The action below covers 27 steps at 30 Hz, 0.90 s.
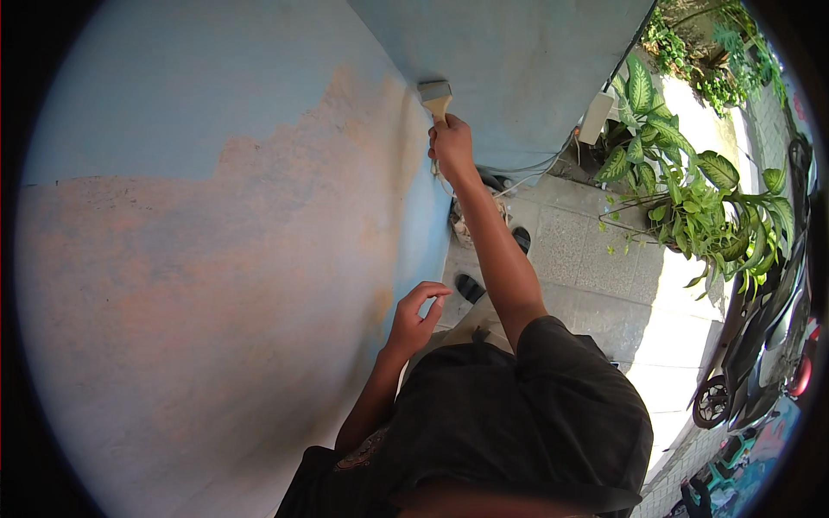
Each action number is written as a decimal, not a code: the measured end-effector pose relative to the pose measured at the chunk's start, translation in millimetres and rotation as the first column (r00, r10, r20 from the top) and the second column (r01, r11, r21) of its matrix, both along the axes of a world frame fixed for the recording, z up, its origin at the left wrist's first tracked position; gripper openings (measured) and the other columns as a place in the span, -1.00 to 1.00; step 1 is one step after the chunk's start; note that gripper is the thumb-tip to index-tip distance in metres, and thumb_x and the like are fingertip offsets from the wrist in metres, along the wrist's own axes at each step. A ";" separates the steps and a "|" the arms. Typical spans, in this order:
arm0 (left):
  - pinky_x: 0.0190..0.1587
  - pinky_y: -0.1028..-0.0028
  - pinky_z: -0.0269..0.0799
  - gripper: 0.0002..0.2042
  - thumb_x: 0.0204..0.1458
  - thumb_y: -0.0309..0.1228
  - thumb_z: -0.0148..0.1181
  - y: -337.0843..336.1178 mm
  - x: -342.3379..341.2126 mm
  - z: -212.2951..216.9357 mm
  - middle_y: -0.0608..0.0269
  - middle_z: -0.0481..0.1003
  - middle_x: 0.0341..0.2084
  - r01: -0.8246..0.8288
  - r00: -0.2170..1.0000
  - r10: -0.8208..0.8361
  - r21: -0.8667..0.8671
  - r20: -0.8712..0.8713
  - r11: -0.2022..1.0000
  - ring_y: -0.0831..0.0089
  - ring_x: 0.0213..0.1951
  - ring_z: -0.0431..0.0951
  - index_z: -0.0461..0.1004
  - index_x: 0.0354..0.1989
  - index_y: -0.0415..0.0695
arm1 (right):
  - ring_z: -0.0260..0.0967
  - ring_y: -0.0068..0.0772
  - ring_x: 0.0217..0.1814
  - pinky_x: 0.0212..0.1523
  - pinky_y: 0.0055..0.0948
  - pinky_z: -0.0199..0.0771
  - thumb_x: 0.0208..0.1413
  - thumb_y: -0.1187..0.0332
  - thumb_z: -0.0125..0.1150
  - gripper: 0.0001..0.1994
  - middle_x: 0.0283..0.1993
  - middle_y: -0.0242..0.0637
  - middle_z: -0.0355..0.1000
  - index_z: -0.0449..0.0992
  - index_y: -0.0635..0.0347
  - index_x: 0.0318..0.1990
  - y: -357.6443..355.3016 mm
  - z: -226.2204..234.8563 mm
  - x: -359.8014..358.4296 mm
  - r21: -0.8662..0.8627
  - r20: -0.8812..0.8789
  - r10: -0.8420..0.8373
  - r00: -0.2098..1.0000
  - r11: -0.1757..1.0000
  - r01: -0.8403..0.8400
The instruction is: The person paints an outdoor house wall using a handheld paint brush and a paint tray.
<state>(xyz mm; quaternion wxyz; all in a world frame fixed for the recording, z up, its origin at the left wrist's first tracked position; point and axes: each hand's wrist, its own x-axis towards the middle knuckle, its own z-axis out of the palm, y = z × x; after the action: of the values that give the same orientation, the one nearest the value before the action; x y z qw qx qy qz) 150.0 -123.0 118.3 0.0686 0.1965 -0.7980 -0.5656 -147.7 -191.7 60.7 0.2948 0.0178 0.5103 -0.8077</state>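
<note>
With arm stretched out ahead, my right hand (451,147) is closed round the handle of a wide, flat paintbrush (437,102). The brush's bristle end is at the corner where the left wall meets a blue wall (509,82). On the left wall (199,250), blue covers the upper part, while a patchy pinkish-beige area spreads below. A blue strip (423,237) runs down beside the corner. My left hand (418,318) is held in front of my body near the left wall, fingers loosely bent, thumb apart, and nothing in it.
Cables (527,168) hang under the blue wall near a pale box (596,118). A bag-like bundle (466,226) stands on the tiled floor (596,246) by my sandalled feet (469,288). Leafy plants (691,190) and a parked motorbike (760,345) are at the right.
</note>
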 end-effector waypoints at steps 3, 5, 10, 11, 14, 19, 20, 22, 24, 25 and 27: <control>0.00 0.42 0.43 -0.86 0.16 -0.60 0.09 2.6 -7.2 -5.2 0.09 0.55 -0.20 0.025 1.000 -0.025 0.014 -0.017 1.000 0.31 -0.13 0.57 0.52 -0.15 -0.26 | 0.04 -0.71 -0.59 -0.62 -0.56 0.09 0.34 0.37 -0.02 -0.71 -0.54 -0.50 0.20 0.40 0.38 0.09 17.0 80.8 12.2 -0.047 -0.254 -0.004 0.967 0.999 -0.008; 0.00 0.42 0.43 -0.86 0.16 -0.60 0.09 4.3 -8.7 -7.0 0.09 0.55 -0.20 0.032 0.999 -0.031 0.031 -0.017 0.999 0.32 -0.14 0.57 0.53 -0.15 -0.26 | 0.10 -0.63 -0.56 -0.55 -0.51 0.15 0.32 0.38 -0.01 -0.71 -0.55 -0.42 0.25 0.40 0.39 0.07 16.2 109.7 9.3 -0.062 -0.430 -0.079 0.899 0.996 0.057; -0.01 0.43 0.43 -0.85 0.16 -0.60 0.08 4.9 -6.3 -12.5 0.08 0.55 -0.19 0.026 1.000 -0.025 0.049 -0.010 0.998 0.33 -0.14 0.57 0.53 -0.14 -0.27 | 0.15 -0.50 -0.55 -0.49 -0.42 0.23 0.29 0.40 0.04 -0.73 -0.54 -0.23 0.31 0.42 0.36 0.06 -12.6 80.5 -22.8 -0.130 -0.589 -0.205 0.782 0.979 0.159; -0.01 0.43 0.43 -0.85 0.16 -0.60 0.08 5.3 -6.3 -12.0 0.08 0.55 -0.19 0.026 1.000 -0.026 0.054 -0.010 0.998 0.33 -0.14 0.57 0.53 -0.14 -0.27 | 0.21 -0.42 -0.56 -0.48 -0.39 0.26 0.29 0.41 0.05 -0.73 -0.53 -0.17 0.35 0.42 0.36 0.06 -14.8 54.3 -30.1 -0.046 -0.629 -0.195 0.752 0.976 0.215; -0.01 0.42 0.43 -0.85 0.16 -0.60 0.08 5.1 -6.7 -10.9 0.08 0.55 -0.19 0.023 1.000 -0.023 0.053 0.002 0.998 0.33 -0.14 0.57 0.53 -0.14 -0.27 | 0.40 -0.06 -0.52 -0.44 -0.27 0.36 0.26 0.44 0.07 -0.74 -0.45 0.02 0.48 0.44 0.33 0.06 -21.5 -39.7 -18.5 0.107 -0.714 -0.196 0.672 0.918 0.382; 0.00 0.41 0.42 -0.86 0.17 -0.59 0.08 3.0 2.5 -12.4 0.08 0.55 -0.19 -0.005 0.999 0.005 -0.001 0.032 1.000 0.31 -0.13 0.57 0.53 -0.15 -0.27 | 0.52 0.19 -0.27 -0.28 -0.15 0.47 0.25 0.42 0.06 -0.74 -0.30 0.18 0.52 0.47 0.34 0.04 -18.2 -168.3 9.6 0.330 -0.573 -0.136 0.808 0.864 0.379; 0.00 0.41 0.42 -0.86 0.17 -0.59 0.08 3.2 7.5 -12.3 0.08 0.55 -0.19 -0.018 0.999 0.018 -0.011 0.039 1.000 0.31 -0.13 0.57 0.53 -0.15 -0.27 | 0.52 0.20 -0.24 -0.26 -0.12 0.47 0.24 0.42 0.06 -0.74 -0.28 0.20 0.52 0.47 0.35 0.02 -21.3 -184.1 18.0 0.440 -0.504 -0.090 0.859 0.829 0.345; 0.00 0.44 0.43 -0.85 0.17 -0.62 0.05 5.0 5.1 -12.4 0.11 0.56 -0.21 -0.020 0.999 0.020 0.013 0.039 1.000 0.38 -0.13 0.57 0.54 -0.15 -0.29 | 0.52 0.22 -0.21 -0.24 -0.09 0.48 0.23 0.41 0.06 -0.74 -0.25 0.22 0.52 0.48 0.36 0.00 -15.7 -235.0 10.7 0.544 -0.434 -0.075 0.898 0.772 0.328; 0.00 0.44 0.43 -0.85 0.17 -0.63 0.04 9.9 -7.3 -15.8 0.11 0.56 -0.20 0.059 0.998 -0.059 0.029 0.015 0.998 0.38 -0.13 0.57 0.54 -0.16 -0.29 | 0.55 0.16 -0.33 -0.37 -0.09 0.49 0.21 0.42 0.03 -0.73 -0.28 0.16 0.55 0.48 0.42 -0.03 13.4 -295.8 -29.6 0.709 -0.148 -0.188 0.971 0.664 0.237; 0.00 0.44 0.43 -0.84 0.17 -0.63 0.04 8.5 -2.8 -19.4 0.11 0.56 -0.20 0.044 0.999 -0.045 0.022 0.023 0.999 0.38 -0.13 0.57 0.53 -0.16 -0.29 | 0.55 0.16 -0.33 -0.37 -0.09 0.49 0.21 0.42 0.03 -0.73 -0.28 0.16 0.55 0.48 0.42 -0.03 4.8 -293.7 -27.4 0.706 -0.140 -0.176 0.974 0.672 0.222; 0.00 0.44 0.43 -0.84 0.17 -0.63 0.04 5.4 11.2 -20.3 0.11 0.56 -0.20 -0.016 0.999 0.016 -0.002 0.040 1.000 0.38 -0.13 0.57 0.53 -0.16 -0.29 | 0.50 -0.06 -0.55 -0.59 -0.19 0.42 0.21 0.43 0.00 -0.76 -0.40 -0.02 0.53 0.49 0.45 -0.13 -17.4 -259.9 -16.0 0.503 0.253 -0.296 0.921 0.853 0.136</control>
<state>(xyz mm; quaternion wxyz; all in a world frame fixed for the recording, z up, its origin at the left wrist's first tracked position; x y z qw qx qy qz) 161.2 -117.6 98.0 0.0574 0.2140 -0.7979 -0.5606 -163.8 -209.2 -199.3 0.2666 0.2790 0.6326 -0.6715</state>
